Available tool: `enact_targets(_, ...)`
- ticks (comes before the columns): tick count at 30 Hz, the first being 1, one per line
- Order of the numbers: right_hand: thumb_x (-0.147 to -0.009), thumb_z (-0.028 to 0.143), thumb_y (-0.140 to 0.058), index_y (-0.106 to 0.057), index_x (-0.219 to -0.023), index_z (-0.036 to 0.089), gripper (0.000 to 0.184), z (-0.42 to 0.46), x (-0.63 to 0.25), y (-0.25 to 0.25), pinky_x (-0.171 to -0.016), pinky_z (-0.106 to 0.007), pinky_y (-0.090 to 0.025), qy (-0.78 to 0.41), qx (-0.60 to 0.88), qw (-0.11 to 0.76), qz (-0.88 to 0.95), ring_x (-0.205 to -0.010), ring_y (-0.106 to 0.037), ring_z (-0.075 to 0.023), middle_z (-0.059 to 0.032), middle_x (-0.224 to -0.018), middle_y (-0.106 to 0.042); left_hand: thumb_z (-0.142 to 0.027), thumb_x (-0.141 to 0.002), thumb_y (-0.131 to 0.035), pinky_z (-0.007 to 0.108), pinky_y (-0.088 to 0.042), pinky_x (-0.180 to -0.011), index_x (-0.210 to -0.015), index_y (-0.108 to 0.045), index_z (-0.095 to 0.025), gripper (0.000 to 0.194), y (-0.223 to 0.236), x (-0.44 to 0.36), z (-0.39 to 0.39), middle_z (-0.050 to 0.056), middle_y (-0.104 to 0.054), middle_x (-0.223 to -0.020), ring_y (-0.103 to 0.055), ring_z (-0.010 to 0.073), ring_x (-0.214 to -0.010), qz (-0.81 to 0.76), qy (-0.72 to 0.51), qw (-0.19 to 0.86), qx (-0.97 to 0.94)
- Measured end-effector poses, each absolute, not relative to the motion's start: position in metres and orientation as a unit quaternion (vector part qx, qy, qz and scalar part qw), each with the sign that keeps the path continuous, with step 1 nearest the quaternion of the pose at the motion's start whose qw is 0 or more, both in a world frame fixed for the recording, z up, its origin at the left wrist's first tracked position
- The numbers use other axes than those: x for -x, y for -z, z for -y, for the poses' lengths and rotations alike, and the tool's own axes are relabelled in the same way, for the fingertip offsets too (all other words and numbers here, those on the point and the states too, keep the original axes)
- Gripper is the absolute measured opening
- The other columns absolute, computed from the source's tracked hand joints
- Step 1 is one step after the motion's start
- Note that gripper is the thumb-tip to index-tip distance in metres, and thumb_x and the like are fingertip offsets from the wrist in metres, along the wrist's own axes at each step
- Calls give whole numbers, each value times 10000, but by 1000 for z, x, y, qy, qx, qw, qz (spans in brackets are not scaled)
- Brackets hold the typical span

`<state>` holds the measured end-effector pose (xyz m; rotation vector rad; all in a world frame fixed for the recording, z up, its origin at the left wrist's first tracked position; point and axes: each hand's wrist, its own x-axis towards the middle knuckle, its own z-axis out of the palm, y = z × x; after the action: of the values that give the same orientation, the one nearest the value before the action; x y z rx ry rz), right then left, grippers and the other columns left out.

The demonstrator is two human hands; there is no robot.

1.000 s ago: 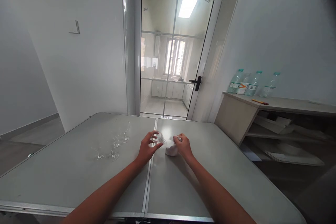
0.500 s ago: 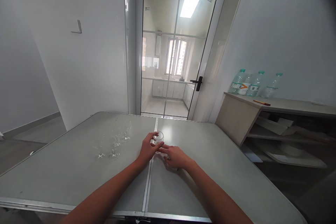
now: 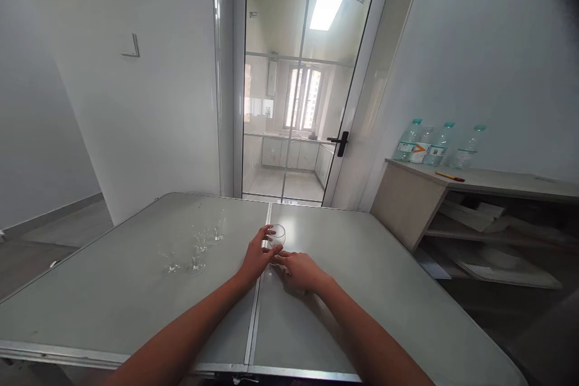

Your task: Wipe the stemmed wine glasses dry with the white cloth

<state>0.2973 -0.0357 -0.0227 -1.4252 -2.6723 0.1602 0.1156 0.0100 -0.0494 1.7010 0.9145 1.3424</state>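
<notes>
A clear stemmed glass is between my hands, near the metal seam in the middle of the table. My left hand curls around its bowl from the left, thumb across the near side. Low on the glass, the fingers of my right hand pinch near the stem, just under the left thumb. My fingers partly hide the stem and foot, so I cannot tell whether the foot touches the table. Several more clear stemmed glasses stand in a loose group to the left, their outlines faint.
The grey folding table has a metal edge and a centre seam. At right, a wooden shelf unit carries several plastic bottles and a yellow-red pen-like item. Behind the table stands a glass door with a black handle.
The glass in my hands has shifted slightly to the right and up in the view, its rim a little more tilted. Both hands keep nearly the same hold. The other glasses stand as before.
</notes>
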Motion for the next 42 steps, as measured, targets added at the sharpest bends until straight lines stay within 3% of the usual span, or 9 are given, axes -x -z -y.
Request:
enact_targets(8, -861, 187, -552, -632, -1372, 377, 551, 37, -296, 20, -864, -333, -497, -59, 483, 65, 871, -1100, -697, -263, 1, -1395, -667, -504, -868, -693, 309, -580, -729, -1410, -468, -256, 637, 52, -113, -14, 102, -649, -1243, -629, 223, -1070, -383, -525, 348, -676)
enact_targets(14, -838, 175, -577, -648, -1322, 303, 506, 18, -312, 40, -803, -301, -475, -47, 608, 69, 790, -1076, -699, -260, -61, -1321, -691, -451, -969, -524, 318, -508, -692, -1539, -293, -206, 662, 42, -91, -25, 14, -717, -824, -671, 189, -664, -545, -515, 246, -614)
enact_targets(21, -894, 187, -554, -685, -1196, 168, 330, -6, -347, 53, -804, -307, -485, -37, 730, 79, 678, -1107, -697, -280, -164, -1263, -698, -380, -963, -547, 316, -450, -661, -1614, -100, -110, 834, 20, -75, -26, 29, -745, -774, -714, 246, -706, -643, -463, 120, -598)
enact_targets(27, -915, 205, -528, -690, -1185, 150, 319, -13, -363, 57, -784, -322, -505, -41, 780, 83, 618, -1076, -717, -295, -178, -1226, -710, -389, -954, -542, 359, -455, -671, -1607, 26, -5, 947, 10, -63, -31, 93, -767, -814, -740, 315, -803, -700, -429, 108, -560)
enact_targets(35, -906, 197, -526, -696, -1168, 140, 318, -18, -374, 55, -808, -341, -523, -48, 802, 83, 590, -1095, -716, -309, -197, -1226, -708, -386, -944, -542, 382, -458, -684, -1589, -79, -30, 870, 6, -52, -36, 103, -780, -876, -738, 338, -834, -708, -440, 105, -542)
enact_targets(42, -901, 197, -526, -695, -1176, 132, 329, -18, -379, 53, -834, -353, -525, -51, 806, 82, 584, -1112, -710, -313, -205, -1228, -707, -354, -972, -503, 379, -474, -717, -1492, -280, -73, 632, 7, -50, -38, 123, -756, -850, -741, 345, -862, -718, -418, 82, -550)
